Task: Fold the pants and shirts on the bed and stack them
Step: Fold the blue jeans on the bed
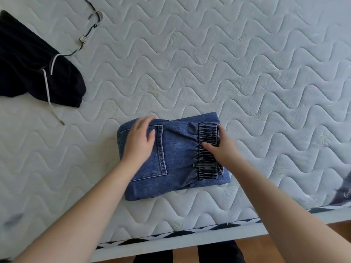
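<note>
A pair of blue jeans (174, 158) lies folded into a compact rectangle on the white quilted mattress (209, 63), near its front edge. A back pocket faces up on the left and the elastic waistband sits on the right. My left hand (139, 141) rests flat on the pocket side with its fingers straight. At the right edge my right hand (221, 147) holds the waistband, thumb on top and fingers curled round the edge. A black garment (32, 65) with white drawstrings lies crumpled at the far left.
A thin dark cord with small clips (89, 29) lies on the mattress at the upper left. A dark blurred piece of cloth (343, 190) shows at the right edge. The bed's front edge (190, 238) runs across the bottom, above a wooden floor.
</note>
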`<state>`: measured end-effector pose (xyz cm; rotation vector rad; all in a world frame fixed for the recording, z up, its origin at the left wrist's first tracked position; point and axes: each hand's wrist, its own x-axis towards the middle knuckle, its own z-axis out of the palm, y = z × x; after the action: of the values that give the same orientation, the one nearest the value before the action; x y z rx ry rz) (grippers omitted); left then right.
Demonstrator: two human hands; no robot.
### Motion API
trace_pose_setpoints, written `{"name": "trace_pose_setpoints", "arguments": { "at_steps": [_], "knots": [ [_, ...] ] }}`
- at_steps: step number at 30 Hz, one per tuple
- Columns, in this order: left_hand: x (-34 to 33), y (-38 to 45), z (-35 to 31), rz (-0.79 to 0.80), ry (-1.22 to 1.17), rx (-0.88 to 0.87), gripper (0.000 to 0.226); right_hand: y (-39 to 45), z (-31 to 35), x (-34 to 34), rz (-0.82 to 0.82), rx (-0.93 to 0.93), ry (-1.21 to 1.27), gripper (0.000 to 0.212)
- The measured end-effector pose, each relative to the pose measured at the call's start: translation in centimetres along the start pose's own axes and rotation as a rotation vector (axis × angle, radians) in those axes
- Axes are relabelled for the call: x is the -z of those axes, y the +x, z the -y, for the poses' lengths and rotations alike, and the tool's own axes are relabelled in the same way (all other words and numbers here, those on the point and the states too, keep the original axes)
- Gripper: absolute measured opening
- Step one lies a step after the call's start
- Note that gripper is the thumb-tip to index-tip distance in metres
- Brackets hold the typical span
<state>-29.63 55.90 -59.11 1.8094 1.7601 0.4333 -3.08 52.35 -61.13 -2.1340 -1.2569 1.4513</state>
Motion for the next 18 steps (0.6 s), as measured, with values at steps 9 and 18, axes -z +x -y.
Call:
{"name": "trace_pose_setpoints", "arguments": {
  "at_steps": [9, 18],
  "knots": [
    [1.5, 0.7, 6.1, 0.181, 0.406, -0.040, 0.057, -0.6, -2.4, 1.7, 0.070, -0.015, 0.103, 0.055],
    [0.8, 4.5, 4.3, 0.470, 0.313, -0.222, 0.074, -0.8, -3.2, -0.8, -0.058, 0.038, 0.116, 0.070]
  ]
}}
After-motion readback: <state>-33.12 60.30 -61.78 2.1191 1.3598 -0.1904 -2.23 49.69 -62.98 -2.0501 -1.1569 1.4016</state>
